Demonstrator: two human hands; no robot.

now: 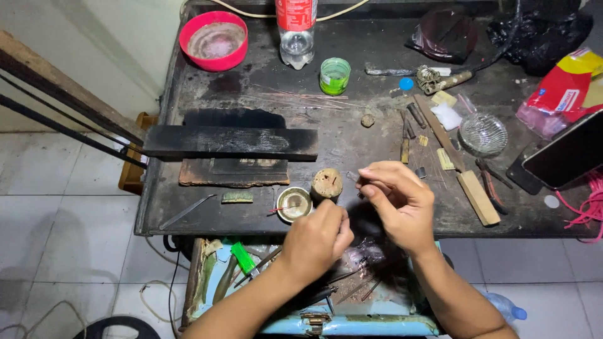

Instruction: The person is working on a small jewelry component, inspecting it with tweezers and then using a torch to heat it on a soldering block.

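Head view: a person's two bare hands meet over the front edge of a dark, sooty workbench (188,207)
Left hand (317,238): curled into a loose fist, thumb and fingers pinched together; what it pinches is too small to tell
Right hand (399,201): fingertips pinched on a tiny piece (363,186), hardly visible, held just above the bench
Piece: between the two hands, nearer the right fingertips, just right of the cork block (327,183)
Near the hands: a small round tin (294,204) sits just left of the cork block; a flat file (457,166) lies to the right
Farther back: a long black bar (229,142), thin wires (301,97), a green cup (334,76), a red bowl (213,41), a clear bottle (296,37)
Below bench: an open blue drawer (352,323) with tools, under both wrists
Doing it well: judging by the fine pinch, steady both wrists on the bench edge and keep the piece over the drawer so a drop is caught
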